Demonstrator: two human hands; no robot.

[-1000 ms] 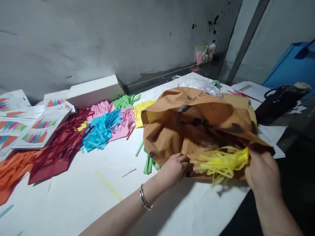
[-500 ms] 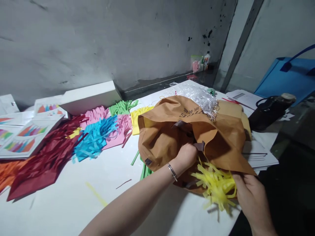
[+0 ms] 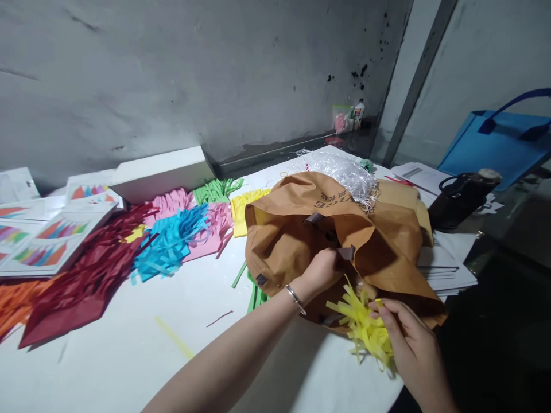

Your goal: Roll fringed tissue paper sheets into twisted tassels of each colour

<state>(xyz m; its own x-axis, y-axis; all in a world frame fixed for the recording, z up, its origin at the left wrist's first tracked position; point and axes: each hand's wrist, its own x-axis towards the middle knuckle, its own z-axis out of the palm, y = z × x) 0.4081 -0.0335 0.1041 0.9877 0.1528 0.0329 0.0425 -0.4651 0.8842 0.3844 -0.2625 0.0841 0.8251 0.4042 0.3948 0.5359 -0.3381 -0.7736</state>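
From here the bag (image 3: 279, 246) is a plain caramel brown with black lettering and dusky grey-brown straps (image 3: 317, 219), and in front of it a lemon-yellow fringe (image 3: 370, 332) glows over the white table (image 3: 129, 373). Left of the bag run fringed bundles (image 3: 172, 238) in yellow, green, pink, sky blue, dark red and orange, then white packets (image 3: 54, 238) printed with multicoloured pennants. Behind it shines a silvery-white tangle (image 3: 340, 169), and to its right sit a black bottle (image 3: 460, 201) and a bright blue tote (image 3: 503, 140) with navy handles (image 3: 512, 106).
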